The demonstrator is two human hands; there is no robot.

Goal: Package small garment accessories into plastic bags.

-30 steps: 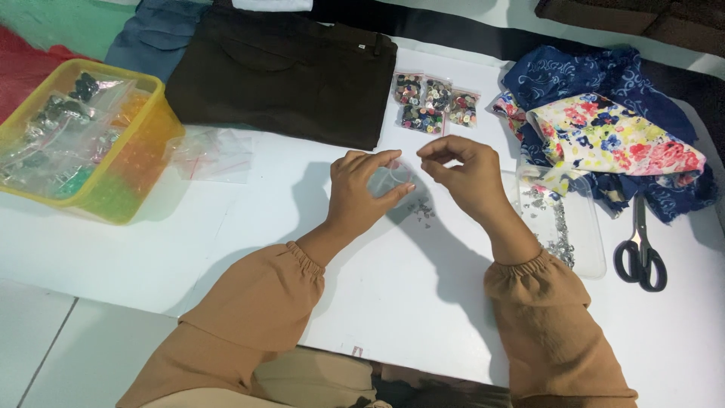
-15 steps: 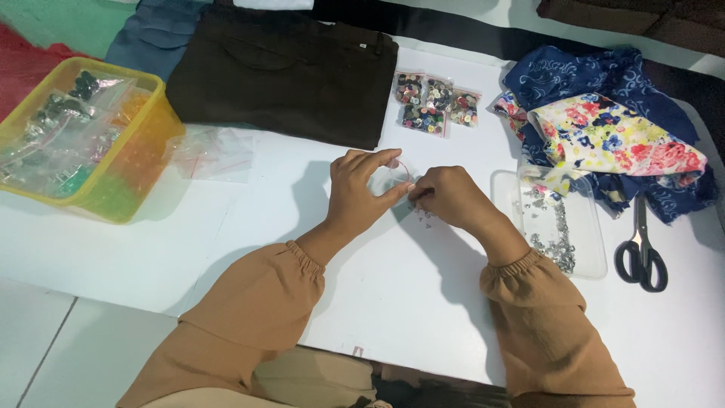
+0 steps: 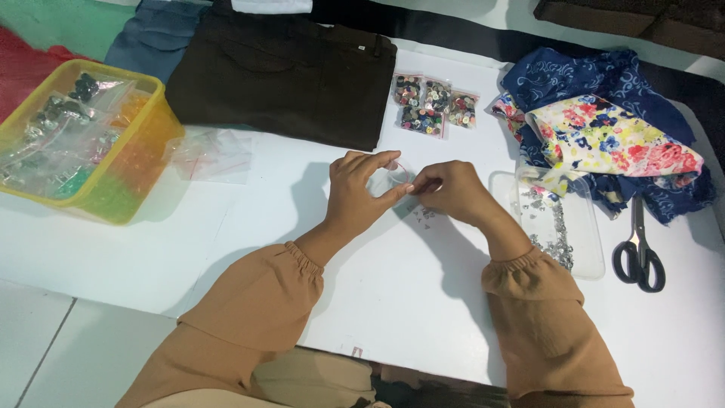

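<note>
You see three clear button bags [image 3: 435, 107] at 12 o'clock, touching. Empty clear bags [image 3: 211, 153] at 10. Yellow basket [image 3: 143, 155] at 9 holds more. Clear tray [image 3: 585, 249] at 3. Small clear bag [image 3: 391, 181] pinched between hands.

Table [image 3: 423, 317]: both hands meet at centre, left hand [image 3: 361, 198] beside right hand [image 3: 451, 193], a small clear bag [image 3: 391, 180] between them; loose small pieces [image 3: 423, 217] on the table just below. Basket [image 3: 143, 162] of bagged items far left. Folded trousers [image 3: 279, 72] behind the hands; button bags [image 3: 434, 106] right of them. Tray [image 3: 585, 242] right of the right hand; fabric pile [image 3: 604, 128] behind it; scissors [image 3: 640, 253] far right.
</note>
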